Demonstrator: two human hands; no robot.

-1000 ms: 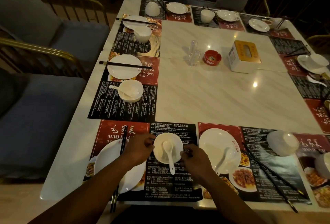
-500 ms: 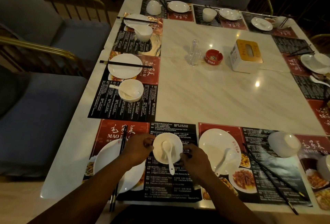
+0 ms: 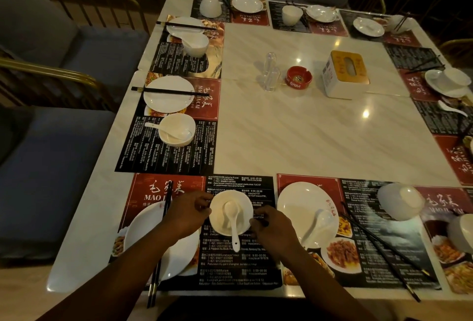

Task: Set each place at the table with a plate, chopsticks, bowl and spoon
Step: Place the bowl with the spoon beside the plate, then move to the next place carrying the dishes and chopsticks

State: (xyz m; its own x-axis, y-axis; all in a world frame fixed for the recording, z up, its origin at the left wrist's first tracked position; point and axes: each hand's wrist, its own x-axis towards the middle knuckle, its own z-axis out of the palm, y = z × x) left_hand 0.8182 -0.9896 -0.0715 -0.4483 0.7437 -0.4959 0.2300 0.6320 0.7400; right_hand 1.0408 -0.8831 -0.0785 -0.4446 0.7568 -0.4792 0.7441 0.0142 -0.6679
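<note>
Left hand: the left hand (image 3: pixel 188 214) grips the 9 o'clock rim of the small round white bowl (image 3: pixel 220 222), its fingers curled onto the edge.
Right hand: the right hand (image 3: pixel 275 228) pinches the same rim at about 4 o'clock, fingertips bent in against it.
Bowl: it sits upright on the black half of the red and black printed placemat (image 3: pixel 230 269), at the near edge of the pale marble worktop (image 3: pixel 307 136).
Spoon: the white ceramic spoon (image 3: pixel 234 226) lies with its scoop in the bowl and its handle over the rim towards 6 o'clock.
Plate: the large round white plate (image 3: pixel 139 241) lies at 8 o'clock of the bowl, partly under the left forearm.
Chopsticks: the pair of black chopsticks (image 3: pixel 167 200) crosses that plate, running from 12 to 6 o'clock, with its near tips past the worktop's edge.
Next place: at 3 o'clock, a second white plate (image 3: pixel 299 205) carries a second white spoon (image 3: pixel 317 223). Loose black chopsticks (image 3: pixel 378 246) lie slantwise beside it, and a tilted white bowl (image 3: pixel 399 200) lies beyond.
Middle: a round red ashtray (image 3: pixel 298 77) stands near a white tissue box with a yellow top (image 3: pixel 345 75).
</note>
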